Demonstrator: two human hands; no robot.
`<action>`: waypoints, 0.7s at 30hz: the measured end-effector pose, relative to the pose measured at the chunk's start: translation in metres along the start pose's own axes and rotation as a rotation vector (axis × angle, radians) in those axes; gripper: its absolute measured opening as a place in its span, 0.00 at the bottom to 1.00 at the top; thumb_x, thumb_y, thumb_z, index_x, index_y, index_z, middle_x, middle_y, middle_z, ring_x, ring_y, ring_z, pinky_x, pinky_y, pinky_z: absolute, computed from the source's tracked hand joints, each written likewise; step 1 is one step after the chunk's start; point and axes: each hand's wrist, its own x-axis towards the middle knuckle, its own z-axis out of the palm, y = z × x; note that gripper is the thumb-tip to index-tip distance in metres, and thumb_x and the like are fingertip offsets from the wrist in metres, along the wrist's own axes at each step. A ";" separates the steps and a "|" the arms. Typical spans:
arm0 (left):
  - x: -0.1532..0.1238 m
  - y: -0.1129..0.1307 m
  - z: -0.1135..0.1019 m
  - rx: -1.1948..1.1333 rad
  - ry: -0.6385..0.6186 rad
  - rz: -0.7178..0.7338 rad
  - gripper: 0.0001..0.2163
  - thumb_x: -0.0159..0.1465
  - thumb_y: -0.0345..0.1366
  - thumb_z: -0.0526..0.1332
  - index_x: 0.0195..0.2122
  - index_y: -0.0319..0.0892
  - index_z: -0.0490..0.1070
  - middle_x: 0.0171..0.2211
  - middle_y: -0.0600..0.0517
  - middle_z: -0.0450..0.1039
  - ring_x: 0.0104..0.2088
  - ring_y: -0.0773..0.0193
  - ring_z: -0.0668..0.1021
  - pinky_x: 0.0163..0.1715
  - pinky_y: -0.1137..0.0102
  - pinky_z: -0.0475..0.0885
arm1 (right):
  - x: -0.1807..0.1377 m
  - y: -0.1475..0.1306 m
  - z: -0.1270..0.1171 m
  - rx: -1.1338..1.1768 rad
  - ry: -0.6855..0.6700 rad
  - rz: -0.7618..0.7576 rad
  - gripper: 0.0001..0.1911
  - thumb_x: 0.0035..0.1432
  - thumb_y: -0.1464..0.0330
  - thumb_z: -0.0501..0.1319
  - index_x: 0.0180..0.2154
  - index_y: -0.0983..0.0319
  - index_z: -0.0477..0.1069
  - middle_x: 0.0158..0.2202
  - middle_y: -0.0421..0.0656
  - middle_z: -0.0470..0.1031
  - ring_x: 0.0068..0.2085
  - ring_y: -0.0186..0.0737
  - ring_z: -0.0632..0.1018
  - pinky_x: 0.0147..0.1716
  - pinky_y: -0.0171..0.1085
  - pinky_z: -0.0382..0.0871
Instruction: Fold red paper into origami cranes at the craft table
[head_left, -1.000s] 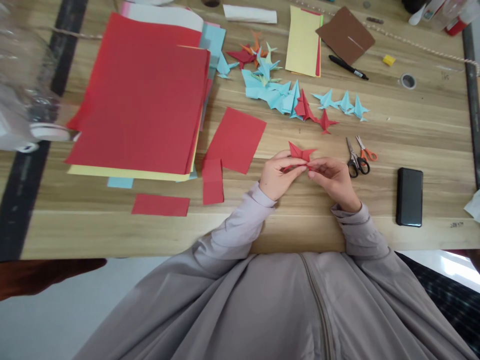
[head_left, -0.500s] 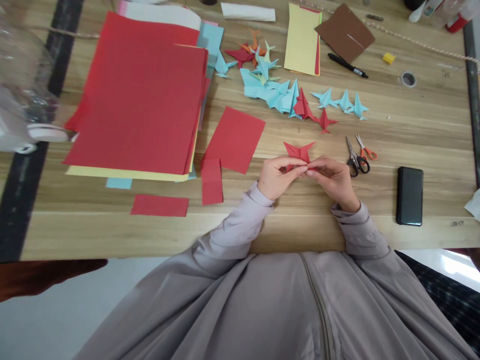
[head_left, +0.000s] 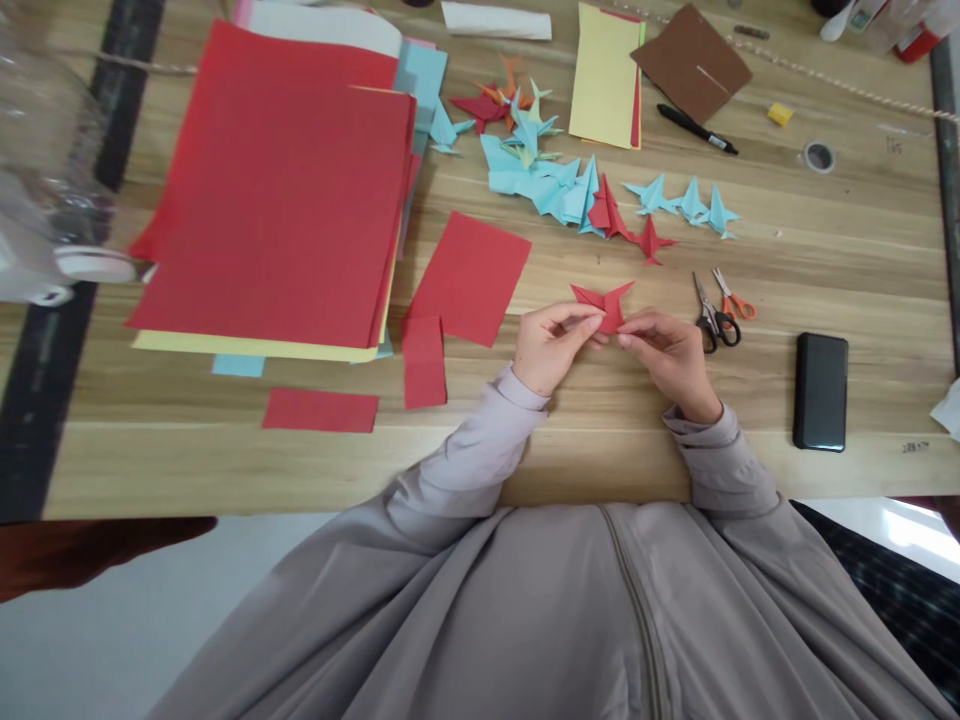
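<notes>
A red origami piece (head_left: 613, 311), with two pointed tips spread upward, is in front of me just above the wooden table (head_left: 585, 460). My left hand (head_left: 551, 347) pinches its left side between thumb and fingers. At its lower right edge, my right hand (head_left: 669, 360) has thumb and forefinger closed on the paper. The fingers cover part of the lower folds. Beyond the hands lie a red folded crane (head_left: 651, 242) and several light-blue folded cranes (head_left: 652, 196). To the left are a red paper square (head_left: 474, 275) and a creased red strip (head_left: 424, 362).
Black-handled scissors (head_left: 718, 328) and small orange-handled scissors (head_left: 739, 304) lie right of my hands, with a black phone-like block (head_left: 821, 392) farther right. A stack of large red sheets (head_left: 285, 200) fills the left. A pen (head_left: 697, 129) and brown paper (head_left: 691, 65) lie at the back.
My left fingers have shifted slightly left and down along the origami, and the right fingertips have drawn apart from the left ones. More of the red paper's middle now shows.
</notes>
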 end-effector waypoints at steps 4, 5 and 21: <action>0.000 0.000 0.001 0.030 -0.023 -0.018 0.12 0.49 0.40 0.72 0.30 0.38 0.76 0.23 0.51 0.78 0.24 0.63 0.81 0.30 0.67 0.79 | 0.000 0.003 0.001 0.032 -0.027 0.010 0.08 0.52 0.60 0.69 0.32 0.58 0.78 0.32 0.41 0.79 0.36 0.38 0.78 0.39 0.39 0.72; 0.000 0.000 0.001 0.027 -0.022 -0.027 0.12 0.49 0.39 0.72 0.29 0.38 0.76 0.22 0.52 0.78 0.24 0.63 0.81 0.29 0.68 0.79 | 0.000 0.003 0.001 0.032 -0.029 0.011 0.09 0.52 0.60 0.69 0.32 0.58 0.78 0.32 0.41 0.79 0.36 0.38 0.78 0.39 0.39 0.72; 0.000 -0.002 0.004 -0.117 -0.036 -0.210 0.14 0.45 0.39 0.74 0.28 0.37 0.77 0.23 0.51 0.79 0.22 0.64 0.80 0.25 0.69 0.78 | 0.001 0.001 0.013 0.263 0.171 0.275 0.15 0.43 0.62 0.73 0.22 0.60 0.69 0.19 0.35 0.74 0.22 0.33 0.75 0.25 0.34 0.68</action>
